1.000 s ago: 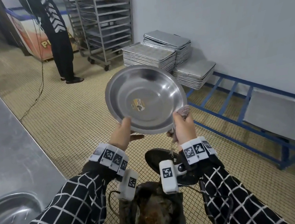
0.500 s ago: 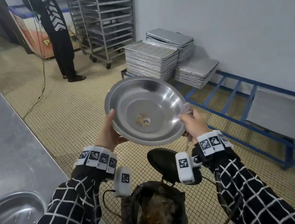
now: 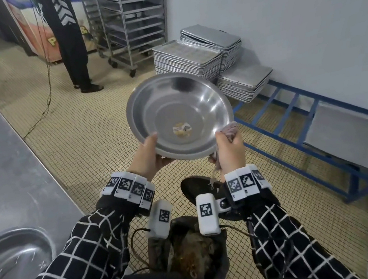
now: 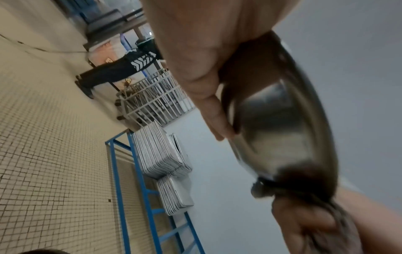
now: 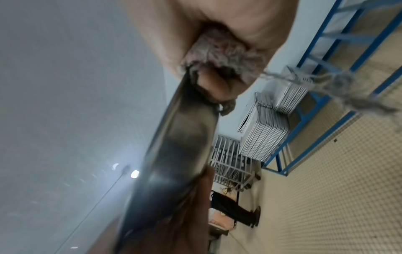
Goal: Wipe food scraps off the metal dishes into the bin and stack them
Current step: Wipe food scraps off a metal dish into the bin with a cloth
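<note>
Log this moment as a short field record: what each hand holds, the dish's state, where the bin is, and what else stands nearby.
left hand: left hand grips the near-left rim of the metal dish
right hand: right hand holds the cloth against the dish's right rim
dish state: tilted toward the camera, a small food scrap on its flat bottom
bin: bin below the hands, already holding scraps
nearby: stacked trays on a blue rack; metal counter at left

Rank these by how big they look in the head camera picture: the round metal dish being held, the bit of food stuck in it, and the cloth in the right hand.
1. Metal dish, by far the largest.
2. Cloth, though the right hand hides much of it.
3. Food scrap, only slightly smaller than the cloth's visible part.
</note>
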### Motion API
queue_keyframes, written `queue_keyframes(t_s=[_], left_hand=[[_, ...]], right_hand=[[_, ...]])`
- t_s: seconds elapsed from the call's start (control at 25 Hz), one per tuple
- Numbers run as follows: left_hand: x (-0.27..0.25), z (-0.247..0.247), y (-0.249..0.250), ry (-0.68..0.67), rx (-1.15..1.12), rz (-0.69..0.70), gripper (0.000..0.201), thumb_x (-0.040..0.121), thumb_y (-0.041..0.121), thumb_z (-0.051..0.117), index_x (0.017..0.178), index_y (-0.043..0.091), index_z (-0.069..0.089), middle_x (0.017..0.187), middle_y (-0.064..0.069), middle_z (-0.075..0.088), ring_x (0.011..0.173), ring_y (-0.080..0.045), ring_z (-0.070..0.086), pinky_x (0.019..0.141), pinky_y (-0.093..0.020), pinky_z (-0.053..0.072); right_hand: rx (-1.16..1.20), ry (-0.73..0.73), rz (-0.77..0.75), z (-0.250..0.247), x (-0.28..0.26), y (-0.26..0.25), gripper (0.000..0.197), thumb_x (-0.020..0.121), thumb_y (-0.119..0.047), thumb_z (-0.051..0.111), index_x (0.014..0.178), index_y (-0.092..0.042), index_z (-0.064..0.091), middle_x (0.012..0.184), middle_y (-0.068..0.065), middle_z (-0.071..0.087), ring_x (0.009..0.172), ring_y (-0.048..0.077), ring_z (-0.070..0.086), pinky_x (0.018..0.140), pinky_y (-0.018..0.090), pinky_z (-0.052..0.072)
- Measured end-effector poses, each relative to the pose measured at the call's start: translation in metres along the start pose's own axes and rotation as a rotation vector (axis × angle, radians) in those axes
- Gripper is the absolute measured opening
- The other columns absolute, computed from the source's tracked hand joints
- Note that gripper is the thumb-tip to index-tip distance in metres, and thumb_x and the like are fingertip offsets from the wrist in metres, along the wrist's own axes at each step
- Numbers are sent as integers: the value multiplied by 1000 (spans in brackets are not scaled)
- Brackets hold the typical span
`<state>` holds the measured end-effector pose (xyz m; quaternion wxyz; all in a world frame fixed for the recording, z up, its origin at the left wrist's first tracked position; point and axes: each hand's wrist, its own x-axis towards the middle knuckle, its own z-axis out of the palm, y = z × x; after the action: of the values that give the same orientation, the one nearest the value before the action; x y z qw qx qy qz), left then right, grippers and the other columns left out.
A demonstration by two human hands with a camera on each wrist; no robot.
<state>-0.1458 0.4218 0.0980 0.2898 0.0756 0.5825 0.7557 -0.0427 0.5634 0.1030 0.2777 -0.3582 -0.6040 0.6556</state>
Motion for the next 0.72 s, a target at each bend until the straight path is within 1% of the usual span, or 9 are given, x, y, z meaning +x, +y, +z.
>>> queue_keyframes(t_s=[0.08,0.2,0.28,0.36,0.4,0.52,0.64,0.68,0.72], left_hand=[[0,6,-6,-71,126,-15,25,99,25,43,111,9,57,110,-11,68,103,-22,66,90,-45,54],[-1,2,-10,-96,238,4,27,98,31,46,115,13,58,111,-5,69,106,-17,64,90,-43,54],[-7,-11,-6,-44,209,40,22,96,30,51,112,16,57,108,-5,69,105,-20,65,88,-41,55],[-16,-32,1,33,92,89,35,93,32,54,123,13,51,108,-8,68,101,-24,66,79,-37,57],[-23,-45,6,73,48,121,42,92,34,55,126,11,49,108,-9,68,97,-24,67,74,-34,57],[-50,-87,19,203,25,159,35,94,37,48,117,13,58,94,-5,71,84,-21,68,65,-30,57],[-88,-124,19,392,14,177,35,95,45,44,111,19,62,89,-1,72,78,-16,69,61,-27,56],[-100,-140,15,502,9,172,37,94,47,45,113,19,61,92,-2,72,79,-16,70,63,-28,56],[-114,-155,13,616,-9,170,42,90,50,49,115,18,60,96,-4,72,84,-18,70,67,-30,55]], right_hand=[[34,1,-17,14,-3,0,24,93,-22,54,117,-19,48,85,6,61,51,13,56,42,21,46],[1,12,-49,29,-7,-3,28,90,-18,56,115,-17,46,96,10,64,67,26,66,39,16,41],[-3,-13,-44,31,-8,-5,24,90,-12,53,111,-17,44,95,9,61,61,20,61,38,15,40],[-49,-72,-41,28,-7,-6,22,91,-11,50,112,-16,45,90,3,57,55,11,54,40,14,42],[-89,-136,-37,27,-4,-4,25,91,-13,50,115,-16,46,89,2,57,57,11,54,42,15,43],[-210,-353,-28,30,-3,2,33,87,-21,56,119,-24,50,97,-1,63,78,15,65,63,26,54],[-298,-568,-64,53,-11,6,18,90,-24,56,107,-29,54,97,-2,64,84,12,64,72,30,57],[-292,-632,-66,67,-17,7,15,90,-25,56,105,-29,54,96,-1,64,82,12,64,73,32,56],[-287,-689,-73,83,-26,11,13,91,-25,56,104,-28,54,93,-1,63,78,12,63,68,31,54]])
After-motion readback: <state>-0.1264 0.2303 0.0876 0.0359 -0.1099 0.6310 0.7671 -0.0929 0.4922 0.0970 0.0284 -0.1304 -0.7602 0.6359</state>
